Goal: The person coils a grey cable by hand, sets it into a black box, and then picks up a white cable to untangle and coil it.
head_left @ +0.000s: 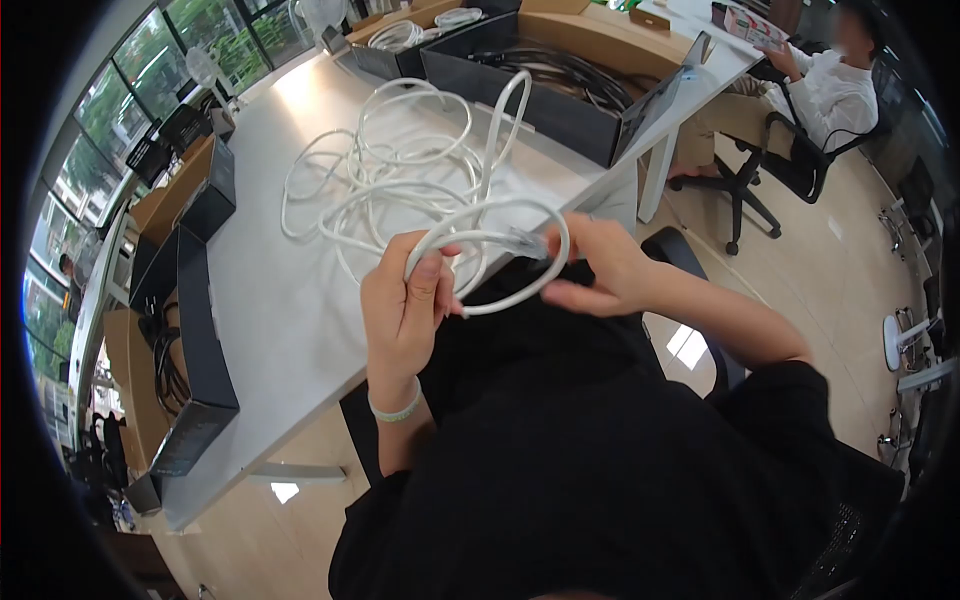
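My left hand [402, 300] is closed around a white network cable [515, 203], pinching a coil of it between thumb and fingers above my lap. The cable's end, with a clear plug [527, 242], points right inside the loop. My right hand [605, 268] is beside the loop's right side, thumb and fingers apart and slightly blurred, fingertips close to the plug. Beyond my hands, the rest of the white cable lies in loose, tangled loops on the white table [270, 300]. One loop rises upright at the right of the pile.
Dark open boxes [520, 100] with black and white cables stand at the table's far side. Another open box [205, 350] with black cables sits along the left edge. A seated person [825, 100] is at the far right, on a black office chair [740, 185].
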The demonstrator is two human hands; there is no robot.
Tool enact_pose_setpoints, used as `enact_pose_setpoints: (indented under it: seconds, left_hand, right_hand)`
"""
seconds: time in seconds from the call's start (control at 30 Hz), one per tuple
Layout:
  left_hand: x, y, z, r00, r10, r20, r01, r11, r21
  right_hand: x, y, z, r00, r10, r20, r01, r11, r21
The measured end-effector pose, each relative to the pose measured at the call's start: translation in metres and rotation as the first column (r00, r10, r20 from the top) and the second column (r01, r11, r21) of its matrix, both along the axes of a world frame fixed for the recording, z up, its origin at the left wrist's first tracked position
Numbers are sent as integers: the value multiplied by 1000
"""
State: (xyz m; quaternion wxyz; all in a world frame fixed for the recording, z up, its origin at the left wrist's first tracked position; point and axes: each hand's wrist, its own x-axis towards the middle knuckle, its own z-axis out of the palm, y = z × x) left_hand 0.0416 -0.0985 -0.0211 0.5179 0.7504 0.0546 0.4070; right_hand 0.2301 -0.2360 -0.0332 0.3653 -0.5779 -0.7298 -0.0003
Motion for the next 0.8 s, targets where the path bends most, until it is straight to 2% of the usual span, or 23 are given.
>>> enact_pose_setpoints:
  seconds: [0.03, 0.07, 0.1, 0.13, 0.17, 0.23, 0.3, 0.33, 0.4, 0.5, 0.53, 0.57, 0.6, 0.63, 0.67, 0.7, 0.73, 0.8]
  left_hand:
    - [5, 4, -4, 998, 0, 59, 3, 999, -43]
    - [5, 4, -5, 998, -10, 66, 13, 999, -46]
    - [7, 4, -5, 989, 12, 150, 7, 992, -126]
    - [8, 4, -5, 973, 41, 226, 8, 978, -210]
    - [8, 4, -5, 972, 35, 234, 17, 977, -214]
    - [7, 7, -3, 946, 67, 317, 17, 967, -254]
    - [8, 8, -4, 938, 57, 343, 39, 963, -268]
    - [8, 8, -4, 941, 50, 334, 47, 959, -278]
    - [8, 9, -4, 943, 48, 330, 52, 956, -289]
    - [6, 11, -2, 947, 26, 320, 81, 945, -317]
    - [5, 12, -2, 941, 5, 339, 116, 935, -336]
    - [5, 13, -1, 933, -16, 359, 151, 924, -352]
    - [5, 14, -1, 932, -16, 363, 152, 925, -350]
    - [4, 15, -1, 933, -27, 360, 166, 918, -361]
    - [4, 15, -1, 934, -39, 355, 180, 910, -373]
    - [3, 15, -2, 934, -39, 356, 179, 912, -370]
    - [2, 16, -2, 930, -48, 365, 197, 902, -384]
    - [2, 16, -2, 926, -63, 373, 218, 894, -391]
  right_hand:
    - [9, -8, -1, 1000, -11, 16, 11, 1000, 7]
    - [18, -17, -9, 983, 44, 179, -11, 983, -184]
    - [28, -27, -16, 937, 128, 326, 2, 929, -370]
    - [34, -42, -29, 898, 143, 417, 159, 777, -609]
    - [34, -56, -44, 851, 184, 491, 324, 551, -769]
    - [22, -74, -66, 834, 375, 406, 362, 185, -914]
    - [40, -99, -163, 947, 237, 215, 148, 272, -951]
    - [39, -97, -157, 946, 237, 223, 157, 269, -950]
    - [33, -86, -146, 885, 293, 362, 288, 266, -920]
    - [30, -85, -131, 928, 257, 270, 193, 288, -938]
    - [44, -89, -159, 926, 259, 275, 198, 289, -937]
    - [69, -93, -210, 911, 376, 168, -35, 476, -879]
    - [71, -90, -214, 858, 507, 87, -280, 603, -747]
    - [75, -94, -215, 856, 508, 92, -278, 604, -747]
    - [78, -100, -217, 958, 194, -210, -275, 427, -862]
    - [74, -100, -210, 894, -206, -398, -350, 235, -907]
    - [74, -100, -203, 880, -272, -390, -345, 197, -918]
    - [71, -100, -200, 963, 39, -268, -269, 245, -931]
